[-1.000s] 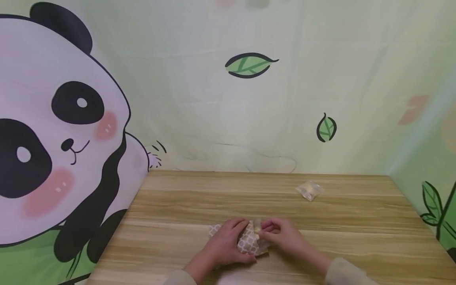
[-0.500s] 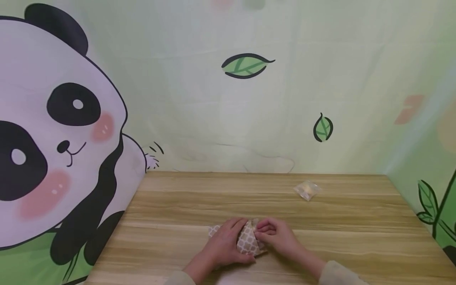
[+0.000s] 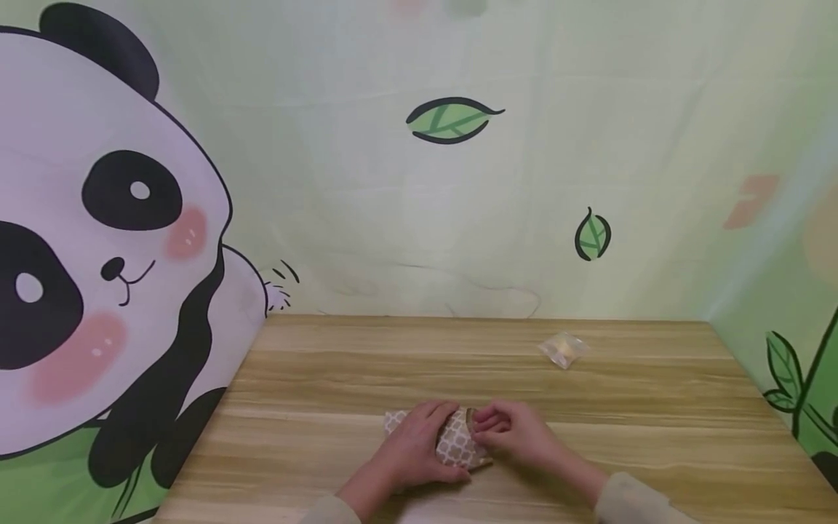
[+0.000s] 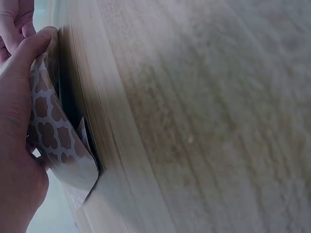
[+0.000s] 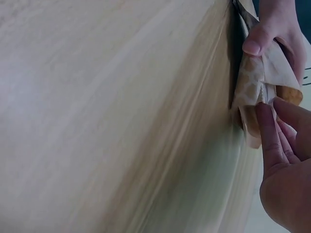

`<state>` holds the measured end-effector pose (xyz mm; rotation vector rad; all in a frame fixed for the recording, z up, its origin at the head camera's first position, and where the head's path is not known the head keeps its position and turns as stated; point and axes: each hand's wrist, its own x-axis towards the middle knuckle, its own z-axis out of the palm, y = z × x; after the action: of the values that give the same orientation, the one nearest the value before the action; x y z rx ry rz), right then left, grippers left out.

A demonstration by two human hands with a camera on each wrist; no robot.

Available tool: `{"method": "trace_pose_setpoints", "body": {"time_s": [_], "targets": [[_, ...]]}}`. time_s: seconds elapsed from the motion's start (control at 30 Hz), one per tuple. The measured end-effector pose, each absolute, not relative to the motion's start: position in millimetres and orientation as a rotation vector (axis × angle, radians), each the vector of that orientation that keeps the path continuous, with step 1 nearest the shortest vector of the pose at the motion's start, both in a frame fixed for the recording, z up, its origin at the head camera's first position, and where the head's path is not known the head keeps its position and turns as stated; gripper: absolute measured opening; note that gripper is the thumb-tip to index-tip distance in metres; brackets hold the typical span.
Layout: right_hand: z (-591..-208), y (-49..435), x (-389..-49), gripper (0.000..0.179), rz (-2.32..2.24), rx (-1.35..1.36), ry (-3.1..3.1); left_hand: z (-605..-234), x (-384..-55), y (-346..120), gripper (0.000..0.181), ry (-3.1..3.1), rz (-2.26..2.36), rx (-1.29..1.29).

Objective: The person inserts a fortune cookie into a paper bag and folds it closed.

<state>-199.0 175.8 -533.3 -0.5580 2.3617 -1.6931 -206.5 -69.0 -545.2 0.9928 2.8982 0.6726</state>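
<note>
A tan paper bag with a white lattice pattern [image 3: 455, 439] lies on the table between the two hands. My left hand [image 3: 414, 444] grips it from above, thumb along the near side and fingers over the far side. In the right wrist view, the bag's mouth [image 5: 290, 93] gapes towards my right hand [image 5: 286, 155]. Thumb and fingers of that hand pinch a thin whitish strip with a serrated edge [image 5: 264, 92] at this mouth. It looks like the edge of a plastic packet; the rest of it is hidden in the bag and behind the fingers.
A small clear plastic packet [image 3: 564, 350] with something pale yellow inside lies farther back on the wooden table [image 3: 327, 364], right of the hands. A printed cloth with a panda and leaves [image 3: 393, 218] hangs behind the table's back edge.
The pale, clear piece at the bag's mouth shows less than a second ago. My right hand moved slightly left, then back a little right. My left hand keeps its grip on the bag.
</note>
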Motion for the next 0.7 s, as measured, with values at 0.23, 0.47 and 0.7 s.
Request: {"method": "trace_pose_setpoints", "body": {"time_s": [0.23,0.47,0.7], "targets": [[-528.4,176.7,-199.5,0.025,-1.767,-0.472,2.224,-545.5,-207.7,-68.7,0.106,2.874,0.746,0.972],[-514.9,181.1,-201.5,0.037,-1.893,-0.389,1.961,-546.4,-208.9,-69.5,0.107,2.860,0.790,0.955],[-518.1,171.8,-203.6,0.044,-1.940,-0.321,1.827,-545.6,-209.0,-68.7,0.105,2.850,0.842,0.964]]}}
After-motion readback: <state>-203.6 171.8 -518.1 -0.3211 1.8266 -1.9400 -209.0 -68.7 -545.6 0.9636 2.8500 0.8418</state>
